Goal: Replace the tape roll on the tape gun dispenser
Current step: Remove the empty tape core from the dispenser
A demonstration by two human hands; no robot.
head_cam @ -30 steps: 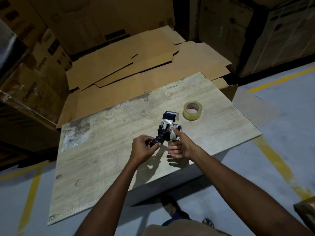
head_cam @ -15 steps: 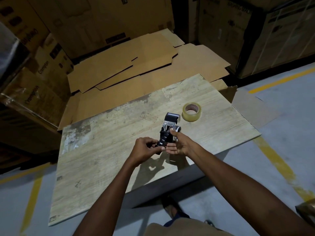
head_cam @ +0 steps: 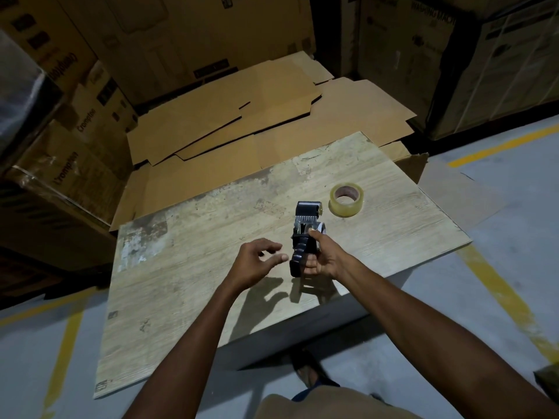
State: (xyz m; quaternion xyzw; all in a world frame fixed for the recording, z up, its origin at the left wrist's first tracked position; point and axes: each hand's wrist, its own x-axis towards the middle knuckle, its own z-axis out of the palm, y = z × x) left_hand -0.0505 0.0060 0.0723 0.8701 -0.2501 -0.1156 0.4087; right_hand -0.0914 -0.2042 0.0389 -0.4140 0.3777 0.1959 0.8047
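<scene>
Closed cardboard boxes (head_cam: 75, 140) are stacked at the left and along the top of the frame; what is inside them cannot be seen. In front of them lie several flattened cardboard sheets (head_cam: 242, 116).

There is one tape gun dispenser (head_cam: 305, 234), held just above the counter (head_cam: 181, 267) a little right of the frame's middle. The right-hand grip (head_cam: 322, 261) is closed around its body, the thumb pressing on the side near the hub, and the black handle points toward the lower edge. The left-hand grip (head_cam: 257, 263) is loosely spread and holds nothing, just beside the handle but apart from it.

One clear tape roll (head_cam: 345, 200) lies flat on the counter, up and right of the dispenser, near it but not touching.
</scene>
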